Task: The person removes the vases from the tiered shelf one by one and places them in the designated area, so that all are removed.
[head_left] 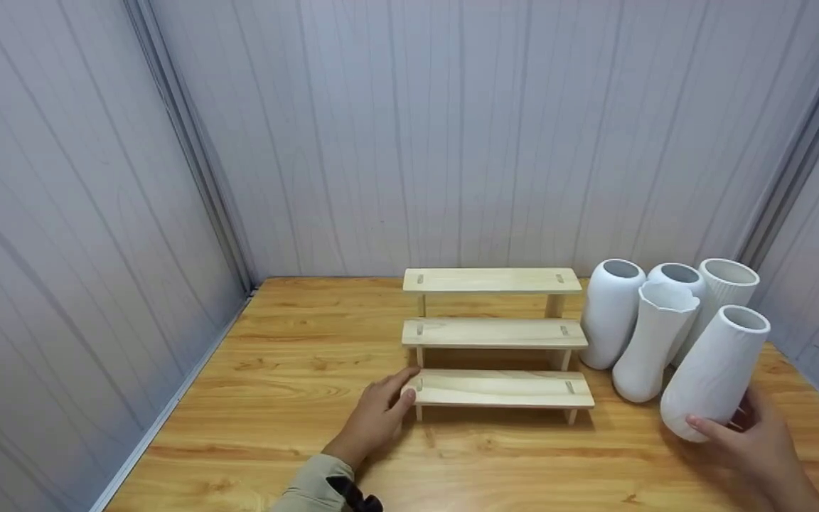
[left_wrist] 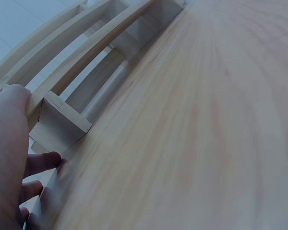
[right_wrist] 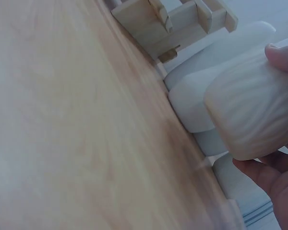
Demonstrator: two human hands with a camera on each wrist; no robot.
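My right hand (head_left: 768,437) grips a white vase (head_left: 715,373) with a wavy relief near its base, thumb on one side and fingers on the other. This vase leans to the right, and in the right wrist view its base (right_wrist: 252,115) is off the table. My left hand (head_left: 374,416) pinches the left end of the lowest step of a three-step wooden display stand (head_left: 498,389), its thumb by the front corner. Just left of the held vase stands a white vase with a scalloped rim (head_left: 655,341).
Behind stand a smooth rounded white vase (head_left: 608,313), a partly hidden white vase (head_left: 694,284) and a ribbed white vase (head_left: 728,295). They crowd the right of the stand on the wood-grain table (head_left: 296,370). Pale panel walls (head_left: 424,142) enclose the back and sides.
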